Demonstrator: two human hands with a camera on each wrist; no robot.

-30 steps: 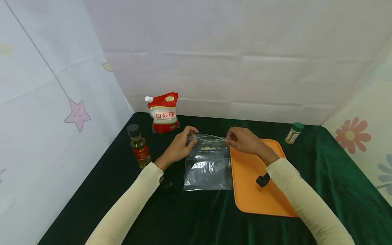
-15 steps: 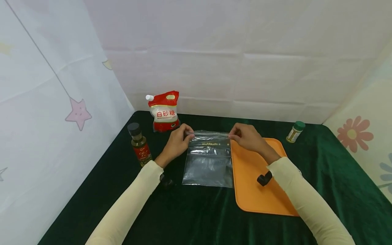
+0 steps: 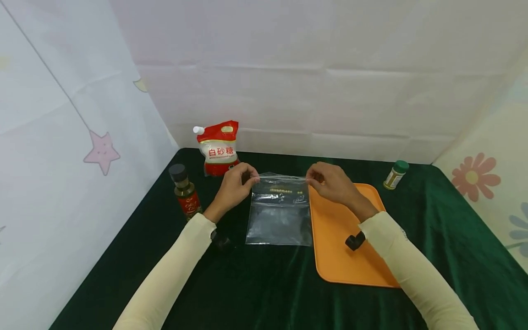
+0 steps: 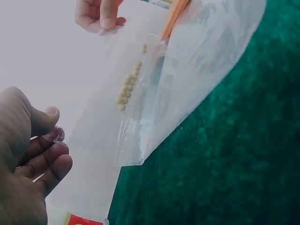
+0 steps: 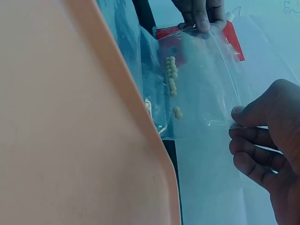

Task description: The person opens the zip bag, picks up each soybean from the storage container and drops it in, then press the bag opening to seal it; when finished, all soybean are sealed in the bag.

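Observation:
A clear zip bag (image 3: 280,220) hangs between both hands, its top edge lifted and its lower part toward the table. Small pale yellow beans (image 4: 125,89) lie in a row along a fold across the bag; two sit apart from the others at the right. The left hand (image 3: 235,185) pinches the bag's top left corner between thumb and fingers. At the top right corner the right hand (image 3: 332,183) pinches the zip edge, as the right wrist view also shows. Whether the zip is sealed cannot be told.
An orange tray (image 3: 342,256) lies right of the bag, under the right forearm. A dark-capped bottle (image 3: 188,197) stands beside the left wrist, and a red and white sugar pouch (image 3: 219,149) behind the left hand. A green-capped jar (image 3: 396,175) stands at the back right.
The bag's top edge has been drawn up and pulled straighter between the hands. Its bottom edge has shifted away from the person, and the beans now lie in a thinner line.

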